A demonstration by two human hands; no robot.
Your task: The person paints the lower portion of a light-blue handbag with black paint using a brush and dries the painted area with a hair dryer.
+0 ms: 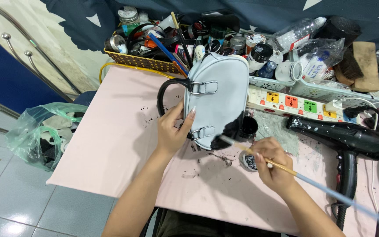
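the left hand [172,129] is clamping the near side of a pale blue handbag [218,94], thumb on its front face and fingers wrapped behind, so the bag is standing tilted on the pink table [115,145] with its lower corner turned toward the brush; the bag is sitting toward the far edge of the table, just in front of the clutter there. its black handle [165,94] is arching out to the left, clear of the work. the right hand [273,164] is closed around a long paintbrush [286,169] in a pencil-like grip, and the bristle tip is touching the black patch [231,131] on the bag's lower right corner, where dark paint is covering the blue. holding the bag up this way is keeping the wet corner off the table and facing the brush. a small open jar of black paint [248,127] is standing just behind that corner, and a round lid [247,161] smeared with black is lying beside the right hand, both close for dipping. black specks are dotting the table around the bag. along the far edge, a yellow woven basket [141,61] is holding tubes and jars, a white power strip [297,105] with coloured switches is lying beside it, and a black hair dryer [343,140] is resting near the right edge. a green plastic bag [40,131] is sitting on the floor off the left edge.
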